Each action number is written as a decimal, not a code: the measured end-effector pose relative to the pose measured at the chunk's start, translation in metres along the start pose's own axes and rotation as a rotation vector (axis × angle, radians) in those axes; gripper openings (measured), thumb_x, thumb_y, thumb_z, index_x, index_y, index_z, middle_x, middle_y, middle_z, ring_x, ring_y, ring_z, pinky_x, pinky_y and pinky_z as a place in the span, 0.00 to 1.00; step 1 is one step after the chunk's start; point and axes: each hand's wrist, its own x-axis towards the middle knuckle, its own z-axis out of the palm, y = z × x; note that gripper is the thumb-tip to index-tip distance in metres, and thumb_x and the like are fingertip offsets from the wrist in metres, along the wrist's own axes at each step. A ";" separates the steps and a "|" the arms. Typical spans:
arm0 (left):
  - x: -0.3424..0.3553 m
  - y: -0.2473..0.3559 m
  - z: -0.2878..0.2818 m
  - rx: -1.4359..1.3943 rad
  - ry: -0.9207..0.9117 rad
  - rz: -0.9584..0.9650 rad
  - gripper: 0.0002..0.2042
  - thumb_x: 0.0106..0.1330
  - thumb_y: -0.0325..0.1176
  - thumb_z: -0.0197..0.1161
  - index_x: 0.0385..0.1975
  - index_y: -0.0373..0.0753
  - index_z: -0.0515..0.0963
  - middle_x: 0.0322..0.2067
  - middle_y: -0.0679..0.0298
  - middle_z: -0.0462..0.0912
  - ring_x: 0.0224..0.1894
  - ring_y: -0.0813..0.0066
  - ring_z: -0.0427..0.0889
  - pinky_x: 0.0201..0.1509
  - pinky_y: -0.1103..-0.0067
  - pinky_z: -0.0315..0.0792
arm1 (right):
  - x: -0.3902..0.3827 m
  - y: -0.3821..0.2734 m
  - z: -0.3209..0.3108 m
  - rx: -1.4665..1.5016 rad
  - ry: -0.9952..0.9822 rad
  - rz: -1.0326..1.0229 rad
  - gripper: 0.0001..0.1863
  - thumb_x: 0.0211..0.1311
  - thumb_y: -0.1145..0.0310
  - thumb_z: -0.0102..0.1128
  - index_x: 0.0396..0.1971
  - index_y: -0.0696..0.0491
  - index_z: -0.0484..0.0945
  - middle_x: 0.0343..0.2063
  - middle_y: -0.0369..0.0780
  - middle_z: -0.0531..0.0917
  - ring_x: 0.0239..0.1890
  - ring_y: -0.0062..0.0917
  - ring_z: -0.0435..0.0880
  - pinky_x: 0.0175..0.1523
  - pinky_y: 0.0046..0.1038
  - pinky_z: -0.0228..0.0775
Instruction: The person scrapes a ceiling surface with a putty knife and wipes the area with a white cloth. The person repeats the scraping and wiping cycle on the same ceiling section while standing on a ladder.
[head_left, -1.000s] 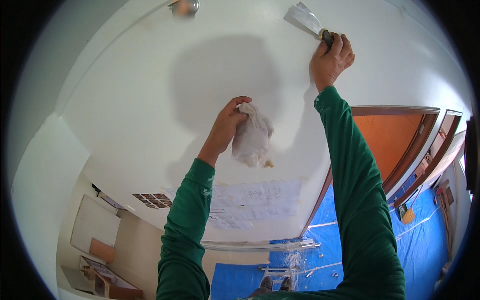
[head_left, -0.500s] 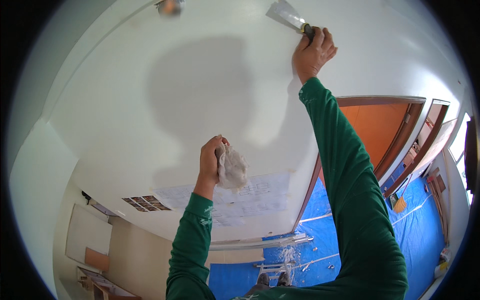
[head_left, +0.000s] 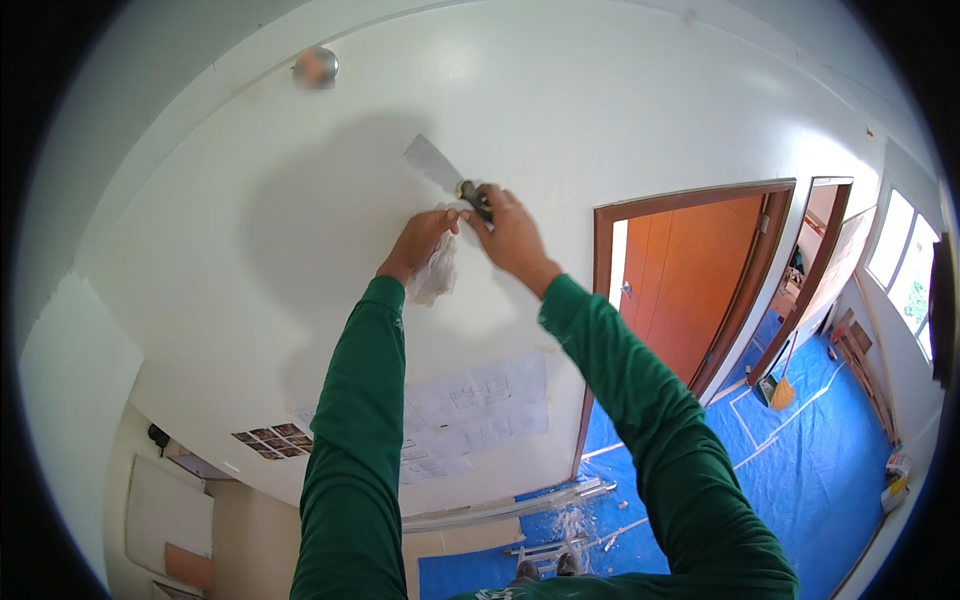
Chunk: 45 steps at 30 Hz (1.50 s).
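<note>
My left hand [head_left: 424, 242] is closed on the top of a crumpled whitish bundle [head_left: 434, 278], which hangs below the fingers; plastic or cloth, I cannot tell which. Beside it, my right hand [head_left: 518, 240] grips the dark handle of a putty knife [head_left: 436, 164]. The knife's broad metal blade points up and to the left, above the left hand. Both hands are close together in front of the white wall [head_left: 560, 110], with the right thumb near the left fingertips. Whether they touch is unclear.
Taped sheets with line drawings [head_left: 480, 400] and a block of photos [head_left: 272, 441] are on the lower wall. An orange-brown door [head_left: 690, 280] is at right. Below lie blue floor sheeting [head_left: 800, 480], white debris [head_left: 572, 525] and a ladder [head_left: 545, 552] under my feet.
My right hand has brought the putty knife down and left, next to my left hand. The left hand has risen with the bundle. The view has shifted, showing more of the door.
</note>
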 end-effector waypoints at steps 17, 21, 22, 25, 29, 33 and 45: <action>0.002 -0.038 -0.009 0.044 0.135 0.086 0.26 0.73 0.49 0.66 0.56 0.28 0.82 0.49 0.55 0.87 0.52 0.67 0.83 0.61 0.71 0.73 | -0.283 0.101 -0.007 0.133 -0.081 0.380 0.23 0.66 0.66 0.68 0.59 0.54 0.78 0.53 0.51 0.82 0.55 0.49 0.82 0.56 0.46 0.76; 0.004 -0.028 -0.002 -0.176 0.139 -0.143 0.25 0.71 0.47 0.68 0.56 0.30 0.81 0.49 0.59 0.84 0.51 0.72 0.81 0.59 0.75 0.74 | -0.602 0.086 -0.133 -0.449 -1.213 0.811 0.17 0.50 0.64 0.63 0.36 0.60 0.86 0.34 0.52 0.88 0.34 0.56 0.85 0.42 0.53 0.79; 0.003 -0.025 -0.001 -0.195 0.153 -0.146 0.25 0.71 0.48 0.69 0.54 0.30 0.81 0.48 0.60 0.84 0.51 0.72 0.80 0.58 0.75 0.74 | -0.676 0.060 -0.174 -0.394 -1.427 0.895 0.15 0.52 0.62 0.60 0.31 0.58 0.88 0.35 0.53 0.88 0.36 0.52 0.88 0.45 0.52 0.80; 0.000 -0.020 0.005 -0.218 0.185 -0.177 0.25 0.69 0.49 0.71 0.52 0.32 0.82 0.47 0.62 0.83 0.49 0.73 0.79 0.57 0.76 0.74 | -0.827 -0.029 -0.273 -0.195 -1.476 1.346 0.21 0.55 0.52 0.65 0.40 0.51 0.91 0.40 0.51 0.90 0.41 0.47 0.90 0.47 0.48 0.81; 0.001 -0.029 0.005 -0.259 0.156 -0.187 0.23 0.69 0.51 0.70 0.47 0.32 0.83 0.43 0.63 0.83 0.47 0.76 0.78 0.54 0.77 0.74 | -0.870 -0.086 -0.333 0.034 -1.153 1.420 0.18 0.56 0.51 0.65 0.36 0.49 0.90 0.33 0.49 0.90 0.36 0.42 0.90 0.42 0.46 0.82; 0.003 -0.028 0.004 -0.035 0.221 -0.145 0.25 0.71 0.52 0.67 0.41 0.28 0.84 0.38 0.59 0.85 0.43 0.69 0.80 0.52 0.69 0.75 | -0.827 -0.048 -0.325 -0.090 -1.276 1.344 0.17 0.55 0.52 0.67 0.35 0.50 0.90 0.33 0.47 0.90 0.32 0.39 0.90 0.38 0.43 0.82; -0.008 0.002 0.012 -0.170 0.195 -0.155 0.22 0.72 0.51 0.67 0.37 0.32 0.83 0.34 0.64 0.84 0.38 0.75 0.79 0.44 0.74 0.74 | -0.713 0.054 -0.293 -0.131 -1.156 1.600 0.21 0.57 0.48 0.67 0.40 0.49 0.90 0.37 0.47 0.90 0.37 0.42 0.89 0.43 0.44 0.82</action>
